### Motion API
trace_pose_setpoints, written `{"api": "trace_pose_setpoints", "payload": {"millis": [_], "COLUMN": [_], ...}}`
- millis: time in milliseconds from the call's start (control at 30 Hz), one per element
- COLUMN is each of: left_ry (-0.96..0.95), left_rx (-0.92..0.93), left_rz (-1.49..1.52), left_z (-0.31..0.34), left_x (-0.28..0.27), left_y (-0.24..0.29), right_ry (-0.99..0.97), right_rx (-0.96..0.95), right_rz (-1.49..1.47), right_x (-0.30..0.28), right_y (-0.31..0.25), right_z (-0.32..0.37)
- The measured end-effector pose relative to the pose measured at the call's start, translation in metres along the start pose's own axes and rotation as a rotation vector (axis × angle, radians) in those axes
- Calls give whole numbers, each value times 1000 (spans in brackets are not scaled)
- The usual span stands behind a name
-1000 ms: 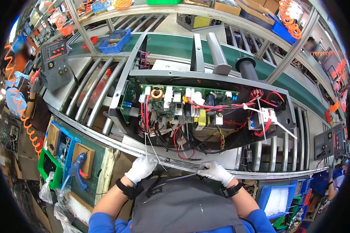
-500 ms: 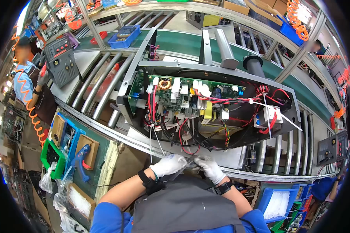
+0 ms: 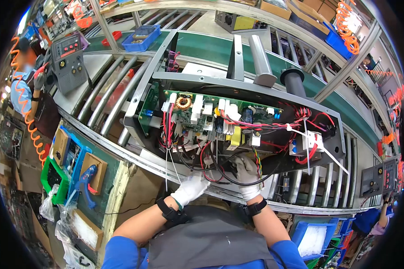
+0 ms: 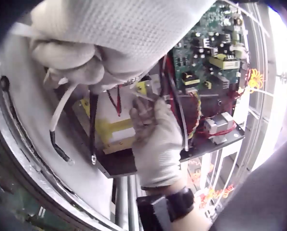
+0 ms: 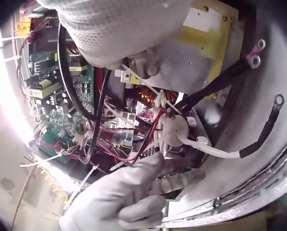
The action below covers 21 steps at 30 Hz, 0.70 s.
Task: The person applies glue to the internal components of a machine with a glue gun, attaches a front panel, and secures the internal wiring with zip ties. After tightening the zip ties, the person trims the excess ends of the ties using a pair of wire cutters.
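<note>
Both hands wear white knit gloves at the front of an open grey metal chassis [image 3: 202, 80] that holds a green circuit board [image 5: 78, 103] and bundled wires. My right hand [image 3: 248, 175] reaches in under the board, its curled fingertips at one end of a thin white cable tie [image 5: 146, 82]. Lower left, my left hand [image 3: 191, 190] pinches at a white cable [image 5: 215, 150], which ends in black sleeving and a ring terminal. The left fingertips are partly hidden behind the wires. Black leads with ring terminals [image 5: 254, 54] hang nearby.
The chassis rests on a roller conveyor [image 3: 114, 98]. A blue-handled tool [image 3: 88, 179] and a green bin [image 3: 54, 180] lie on the left bench. A blue tray [image 3: 313, 240] of white strips stands at right. Long tie tails [image 3: 330, 157] stick out from the chassis. Another person [image 3: 29, 89] works at left.
My hands first came together in front of the chassis. Then my right hand moved forward under the board, while my left hand stayed near the front edge.
</note>
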<state>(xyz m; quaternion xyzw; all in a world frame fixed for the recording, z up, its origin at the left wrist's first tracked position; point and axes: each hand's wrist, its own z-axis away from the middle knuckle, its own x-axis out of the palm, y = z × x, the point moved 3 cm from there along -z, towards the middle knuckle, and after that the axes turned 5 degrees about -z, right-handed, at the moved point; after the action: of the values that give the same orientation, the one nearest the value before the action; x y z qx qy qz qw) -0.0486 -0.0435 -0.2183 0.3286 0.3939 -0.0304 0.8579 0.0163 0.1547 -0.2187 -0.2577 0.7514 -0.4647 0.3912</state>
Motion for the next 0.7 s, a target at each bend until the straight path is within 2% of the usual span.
{"api": "trace_pose_setpoints", "payload": {"millis": [33, 67, 100, 133, 167, 200, 233, 267, 333, 400, 467, 500, 533, 600, 633, 667, 700], "left_ry": [40, 254, 338, 422, 422, 395, 350, 348, 241, 292, 276, 193, 191, 356, 236, 226, 270], "left_rx": [235, 189, 268, 349, 349, 338, 312, 313, 247, 201, 115, 116, 117, 244, 314, 315, 262], "left_rz": [-331, -221, -316, -414, -417, 101, 616, 610, 1605, 1542, 1862, 2092, 2080, 778, 1106, 1096, 845], "left_z": [-10, -16, -24, -33, -45, -58, -70, -78, -84, -81, -87, -86, -82, -72, -81, -81, -74], "left_x": [3, 4, 11, 18, 27, 35, 44, 53, 59, 62, 61, 57, 52, 33, 32, 31, 18], "left_y": [-2, -6, -9, -10, -11, -11, -13, -14, -14, -11, -10, -9, -11, -14, -20, -25, -19], "right_ry": [82, 166, 189, 188, 155, 123, 75, 80, 50, 72, 104, 53, 51, 170, 163, 160, 168], "right_rx": [76, 153, 418, 417, 368, 320, 295, 295, 375, 373, 359, 330, 385, 454, 643, 566, 541], "right_rz": [-243, -486, -822, -825, -756, -686, -497, -502, -519, -522, -512, -518, -551, -795, -660, -671, -758], "right_x": [2, 1, 1, 3, 6, 8, 12, 10, 11, 15, 18, 15, 17, 20, 19, 16, 19], "right_y": [-6, -13, -15, -14, -12, -7, 3, 9, 8, 11, 13, 5, 14, 9, 15, 8, 14], "right_z": [2, 5, 9, 8, 6, 5, 0, 2, 2, 6, 5, 4, 5, 10, 10, 12, 16]}}
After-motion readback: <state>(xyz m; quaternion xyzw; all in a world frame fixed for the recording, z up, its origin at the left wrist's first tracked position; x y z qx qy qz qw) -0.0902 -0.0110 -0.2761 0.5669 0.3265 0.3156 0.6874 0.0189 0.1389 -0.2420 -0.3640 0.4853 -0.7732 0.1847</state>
